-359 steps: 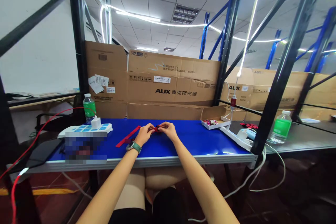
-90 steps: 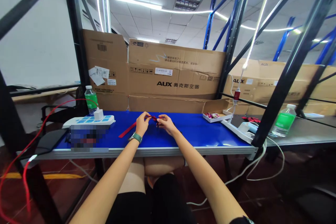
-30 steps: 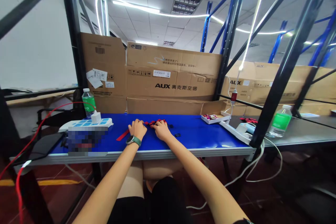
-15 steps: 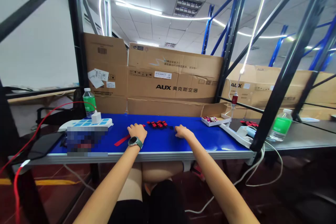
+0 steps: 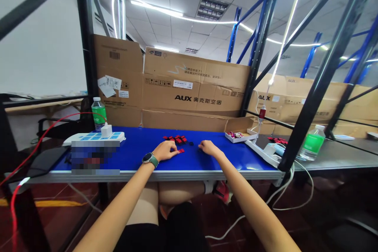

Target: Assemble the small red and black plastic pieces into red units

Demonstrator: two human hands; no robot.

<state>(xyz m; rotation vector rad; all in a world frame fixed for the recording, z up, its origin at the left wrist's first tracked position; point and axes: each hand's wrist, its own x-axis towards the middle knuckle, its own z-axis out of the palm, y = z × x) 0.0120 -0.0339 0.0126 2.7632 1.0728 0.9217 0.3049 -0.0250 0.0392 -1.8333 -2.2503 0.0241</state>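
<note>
My left hand, with a watch on its wrist, lies on the blue table with its fingers curled over a red strap. Only the strap's end shows, to the right of the fingers. My right hand rests knuckles-up a little further right, fingertips pressed to the table on something I cannot make out. Just beyond both hands lies a small pile of red pieces, with a tiny black piece beside it.
At the table's left are a white power strip with a charger and a green-labelled bottle. A small cardboard tray, another power strip and a second bottle are at the right. Cardboard boxes wall off the back, and black frame posts stand on both sides.
The red pieces were set down in a pile. My left hand has slid right, and the strap's end now shows to its right. My right hand moved right, away from the pile.
</note>
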